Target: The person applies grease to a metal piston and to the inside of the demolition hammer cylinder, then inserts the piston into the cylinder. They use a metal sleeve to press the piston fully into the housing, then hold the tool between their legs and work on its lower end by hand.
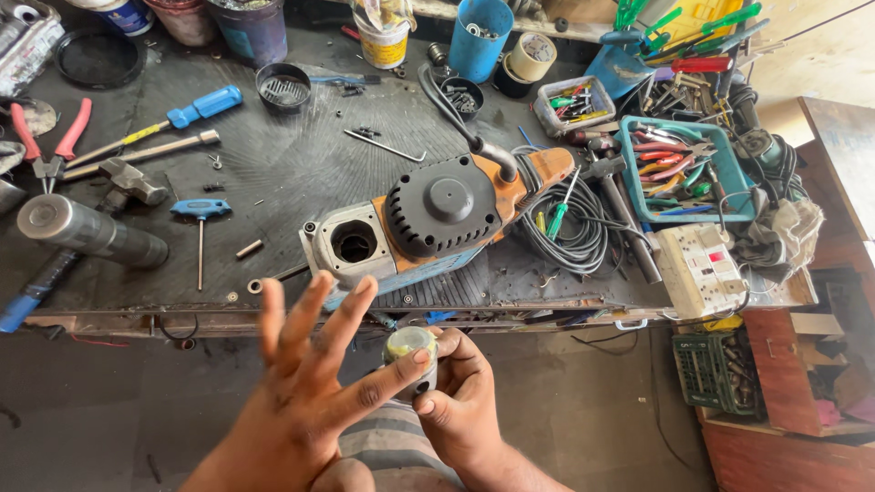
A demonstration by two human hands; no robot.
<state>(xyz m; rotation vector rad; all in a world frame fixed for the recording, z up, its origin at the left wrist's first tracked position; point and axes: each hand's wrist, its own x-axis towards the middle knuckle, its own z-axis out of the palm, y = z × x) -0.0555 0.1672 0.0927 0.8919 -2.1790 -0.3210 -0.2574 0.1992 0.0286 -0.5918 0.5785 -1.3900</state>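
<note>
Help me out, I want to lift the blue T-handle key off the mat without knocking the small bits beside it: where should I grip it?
Grip the blue T-handle key by its blue crossbar, probably from above, fingers pinching its long sides. The bar lies flat at the far end with the thin shaft pointing toward the bench edge. The short metal pin lies right of the shaft, so avoid the shaft.
</note>
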